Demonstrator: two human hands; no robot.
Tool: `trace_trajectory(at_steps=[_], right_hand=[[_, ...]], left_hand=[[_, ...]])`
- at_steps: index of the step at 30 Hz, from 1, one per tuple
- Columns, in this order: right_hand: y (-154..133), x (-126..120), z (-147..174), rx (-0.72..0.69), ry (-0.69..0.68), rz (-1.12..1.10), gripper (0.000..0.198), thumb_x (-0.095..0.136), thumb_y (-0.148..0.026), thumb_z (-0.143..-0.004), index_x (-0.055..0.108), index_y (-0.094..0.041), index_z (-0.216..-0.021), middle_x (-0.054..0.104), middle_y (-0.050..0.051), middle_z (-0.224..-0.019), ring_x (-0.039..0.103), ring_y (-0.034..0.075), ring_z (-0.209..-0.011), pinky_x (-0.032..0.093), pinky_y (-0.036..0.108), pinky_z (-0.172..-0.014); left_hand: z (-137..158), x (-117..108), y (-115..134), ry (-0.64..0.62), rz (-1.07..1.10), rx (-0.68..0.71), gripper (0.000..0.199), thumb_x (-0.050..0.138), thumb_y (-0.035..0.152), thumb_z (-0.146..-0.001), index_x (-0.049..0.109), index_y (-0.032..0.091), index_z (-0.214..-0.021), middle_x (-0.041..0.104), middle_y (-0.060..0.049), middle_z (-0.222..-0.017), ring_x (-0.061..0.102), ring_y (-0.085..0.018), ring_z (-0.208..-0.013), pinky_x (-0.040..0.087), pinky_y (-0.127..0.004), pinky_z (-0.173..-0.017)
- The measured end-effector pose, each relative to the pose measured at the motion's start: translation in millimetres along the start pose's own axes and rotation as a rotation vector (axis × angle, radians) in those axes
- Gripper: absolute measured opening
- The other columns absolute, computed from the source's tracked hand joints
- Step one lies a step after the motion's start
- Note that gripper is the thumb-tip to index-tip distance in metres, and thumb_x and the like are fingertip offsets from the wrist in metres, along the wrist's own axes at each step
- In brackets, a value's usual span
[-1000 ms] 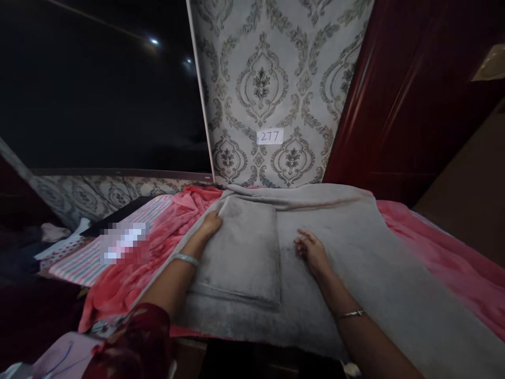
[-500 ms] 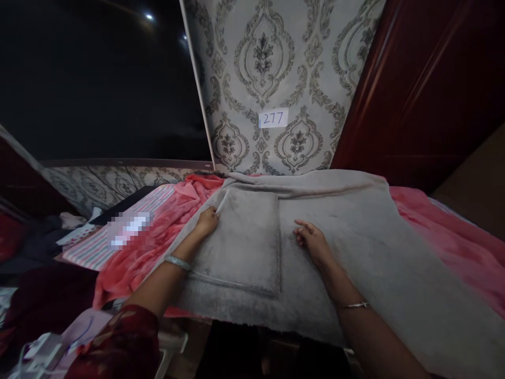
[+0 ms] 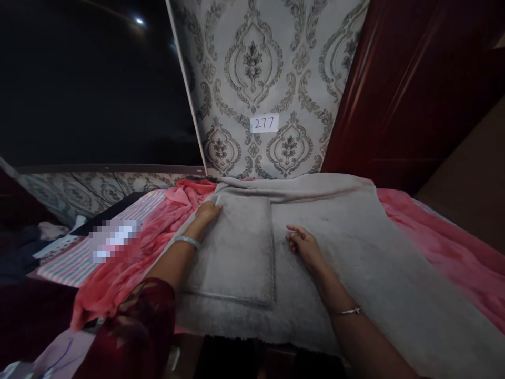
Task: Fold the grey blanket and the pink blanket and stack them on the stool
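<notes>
A folded grey plush cloth (image 3: 236, 247) lies as a flat rectangle on a larger spread of grey plush fabric (image 3: 347, 252). My left hand (image 3: 208, 211) is closed at the far left corner of the folded cloth, its thumb along the edge; the fingertips are partly hidden. To the right of the fold, my right hand (image 3: 305, 247) is just over the spread fabric. It holds nothing: the index finger points left and the other fingers curl loosely.
Pink plush fabric (image 3: 130, 263) lies under the grey on the left, beside a striped cloth (image 3: 65, 266). More pink fabric (image 3: 430, 226) shows on the right. A dark screen (image 3: 94, 84) stands behind left, and a dark red panel (image 3: 394, 95) behind right.
The view has shifted slightly, so the wall and cloth sit a little further left. My left hand has moved slightly along the cloth's far corner. My right hand keeps nearly the same pose.
</notes>
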State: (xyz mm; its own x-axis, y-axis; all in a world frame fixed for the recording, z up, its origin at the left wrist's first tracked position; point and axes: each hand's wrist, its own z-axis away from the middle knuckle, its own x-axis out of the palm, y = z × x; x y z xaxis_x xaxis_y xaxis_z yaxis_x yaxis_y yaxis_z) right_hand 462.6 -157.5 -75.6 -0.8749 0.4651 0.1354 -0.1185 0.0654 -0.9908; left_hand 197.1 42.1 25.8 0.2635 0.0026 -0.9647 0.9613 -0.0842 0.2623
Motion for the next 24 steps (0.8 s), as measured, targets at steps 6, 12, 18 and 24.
trace_trajectory(at_steps=[6,12,18,24], right_hand=[[-0.4,1.3,-2.2,-0.001,-0.003,0.0,0.054,0.065,-0.044,-0.058,0.067,-0.016,-0.104,0.064,0.0,-0.071,0.053,0.012,-0.054,0.037,0.025,-0.048],[-2.4,0.3,-2.9,0.008,-0.025,0.007,0.048,0.066,-0.042,-0.061,0.068,-0.018,-0.103,0.065,0.0,-0.072,0.054,0.012,-0.055,0.037,0.024,-0.049],[-5.4,2.5,-1.3,0.038,-0.009,0.016,0.049,0.063,-0.042,-0.059,0.068,-0.017,-0.102,0.064,0.0,-0.07,0.052,0.012,-0.052,0.036,0.024,-0.048],[-6.7,3.7,1.2,0.044,-0.004,0.032,0.052,0.062,-0.045,-0.056,0.067,-0.018,-0.1,0.064,0.0,-0.07,0.051,0.012,-0.052,0.036,0.025,-0.048]], left_hand=[[-6.3,16.6,9.5,0.12,0.004,-0.032,0.039,0.045,0.029,-0.097,0.067,0.013,-0.126,0.069,-0.023,-0.13,0.065,-0.034,-0.123,0.052,-0.042,-0.096],[-7.8,21.5,1.8,0.095,0.006,-0.031,0.037,0.047,0.03,-0.097,0.069,0.013,-0.122,0.071,-0.022,-0.127,0.067,-0.034,-0.119,0.052,-0.042,-0.095],[-2.8,20.8,-4.9,0.159,0.032,-0.021,0.045,0.059,0.036,-0.092,0.063,0.013,-0.131,0.062,-0.021,-0.14,0.056,-0.034,-0.133,0.047,-0.043,-0.107],[-12.4,21.6,-17.0,0.136,0.148,-0.1,0.076,0.073,0.043,-0.083,0.048,0.007,-0.145,0.056,-0.027,-0.146,0.05,-0.041,-0.139,0.043,-0.049,-0.111]])
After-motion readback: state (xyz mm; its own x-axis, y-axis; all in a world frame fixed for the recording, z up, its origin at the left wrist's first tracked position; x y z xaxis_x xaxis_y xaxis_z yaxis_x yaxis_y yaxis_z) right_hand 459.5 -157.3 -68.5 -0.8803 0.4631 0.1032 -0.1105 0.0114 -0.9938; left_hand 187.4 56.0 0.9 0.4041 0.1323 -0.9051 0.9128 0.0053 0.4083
